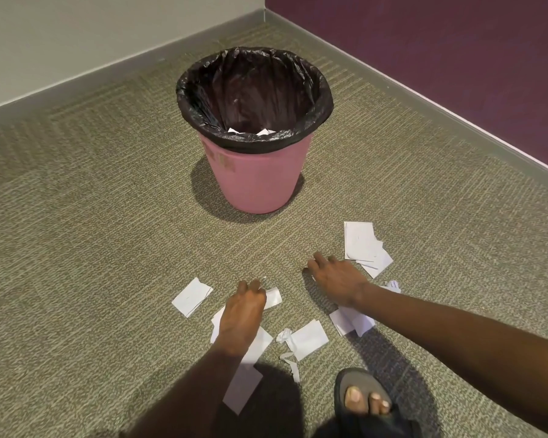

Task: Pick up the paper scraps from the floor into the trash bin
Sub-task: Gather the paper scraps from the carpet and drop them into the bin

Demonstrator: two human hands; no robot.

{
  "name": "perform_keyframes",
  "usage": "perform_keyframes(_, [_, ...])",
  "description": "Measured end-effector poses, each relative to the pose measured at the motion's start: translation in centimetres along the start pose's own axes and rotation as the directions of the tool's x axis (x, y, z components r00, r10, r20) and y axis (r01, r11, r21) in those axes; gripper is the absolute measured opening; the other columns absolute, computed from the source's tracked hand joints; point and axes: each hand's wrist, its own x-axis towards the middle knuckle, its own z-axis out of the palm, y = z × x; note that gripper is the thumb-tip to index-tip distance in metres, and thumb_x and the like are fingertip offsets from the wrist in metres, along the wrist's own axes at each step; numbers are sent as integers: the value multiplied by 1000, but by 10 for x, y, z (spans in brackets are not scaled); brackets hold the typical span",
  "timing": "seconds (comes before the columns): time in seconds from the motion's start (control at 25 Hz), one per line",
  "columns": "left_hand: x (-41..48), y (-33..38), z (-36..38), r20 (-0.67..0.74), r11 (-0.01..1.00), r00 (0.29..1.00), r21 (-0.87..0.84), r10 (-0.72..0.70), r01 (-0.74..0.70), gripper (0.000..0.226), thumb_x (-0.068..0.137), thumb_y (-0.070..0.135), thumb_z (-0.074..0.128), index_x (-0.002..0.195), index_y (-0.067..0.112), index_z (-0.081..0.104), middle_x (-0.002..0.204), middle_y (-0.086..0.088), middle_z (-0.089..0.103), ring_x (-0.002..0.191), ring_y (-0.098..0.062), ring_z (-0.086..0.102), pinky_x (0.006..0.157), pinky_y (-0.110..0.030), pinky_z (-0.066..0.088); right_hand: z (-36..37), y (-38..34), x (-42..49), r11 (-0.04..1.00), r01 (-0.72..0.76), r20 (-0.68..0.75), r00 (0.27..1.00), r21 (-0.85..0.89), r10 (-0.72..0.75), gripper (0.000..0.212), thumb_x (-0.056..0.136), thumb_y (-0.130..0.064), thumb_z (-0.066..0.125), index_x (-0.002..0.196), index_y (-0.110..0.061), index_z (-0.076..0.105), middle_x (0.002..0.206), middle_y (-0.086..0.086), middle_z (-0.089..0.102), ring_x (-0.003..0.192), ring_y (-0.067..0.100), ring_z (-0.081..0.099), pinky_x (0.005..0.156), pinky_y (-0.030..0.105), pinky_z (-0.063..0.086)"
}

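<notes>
A pink trash bin (260, 181) lined with a black bag stands on the carpet, with a few white scraps visible inside. Several white paper scraps lie on the floor in front of it. My left hand (242, 314) reaches down over one small scrap (274, 297), fingertips touching its edge. My right hand (337, 279) hovers palm down with fingers spread, holding nothing, just left of a stack of scraps (363, 245). A crumpled piece (283, 336) and a flat scrap (309, 339) lie between my arms. Another scrap (192, 297) lies to the left.
The bin sits near a room corner where a grey wall and a purple wall (456, 42) meet. My sandalled foot (366, 403) is at the bottom edge. Green-grey carpet stretches to the left.
</notes>
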Motion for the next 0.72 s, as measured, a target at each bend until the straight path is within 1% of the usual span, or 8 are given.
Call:
perform_keyframes(0.08, [0,1,1,-14,1000,1000,10,-1,1,32,89,-5,52,117,7,60,123,-4,55,116,-24,47,83,-31,49,-3,1,0,1000,-6,1,1000,18,6,39,95,-4,46,133,-8,39,122,15,44,95,27,54,63,30,42])
perform_keyframes(0.16, [2,1,2,-20,1000,1000,12,-2,2,32,88,-7,53,116,5,61,120,-5,57,114,-24,48,83,-32,51,-4,0,1,1000,-11,1,1000,27,11,39,95,-4,46,133,-8,39,123,14,44,94,26,53,62,29,40])
perform_keyframes(0.24, [6,-1,3,-17,1000,1000,8,-10,10,30,86,-9,55,113,2,62,114,-7,60,110,-24,51,83,-32,54,-6,0,1,999,-13,0,1000,37,13,37,95,-4,45,131,-9,39,121,13,44,87,22,49,61,29,38])
perform_keyframes(0.36, [12,-2,-1,-6,999,999,-22,-31,31,25,85,-9,60,108,-1,64,105,-11,64,99,-24,59,79,-32,55,-20,-3,0,998,-13,-57,998,58,16,29,92,0,47,120,-7,42,112,13,46,76,19,39,58,31,33])
perform_keyframes(0.44, [18,-1,-9,-20,994,998,-85,-66,64,20,85,-7,62,104,0,64,97,-12,65,82,-23,63,72,-29,56,-33,-6,0,997,14,-119,993,70,-6,27,89,5,48,113,-7,43,104,12,46,71,19,40,55,31,31])
perform_keyframes(0.52, [26,-1,-26,-72,983,994,-167,-88,75,15,85,-5,63,95,5,66,92,-9,65,70,-18,60,63,-23,52,-51,-8,0,992,37,-188,982,120,-14,28,84,8,51,109,-6,45,99,12,45,69,21,42,51,32,30])
perform_keyframes(0.64, [38,-5,-72,-171,961,981,-274,-88,38,18,86,-5,63,76,11,64,82,-1,64,67,-13,59,56,-22,50,-92,-8,1,984,35,-251,968,173,10,35,80,8,56,111,-5,44,99,10,44,71,21,44,55,34,36])
perform_keyframes(0.72, [42,-10,-118,-233,920,966,-392,-112,12,15,86,1,66,74,9,69,79,0,66,66,-10,62,55,-27,56,-127,-8,0,982,30,-308,951,188,30,30,87,-3,58,113,-8,43,102,8,46,72,21,46,59,36,42])
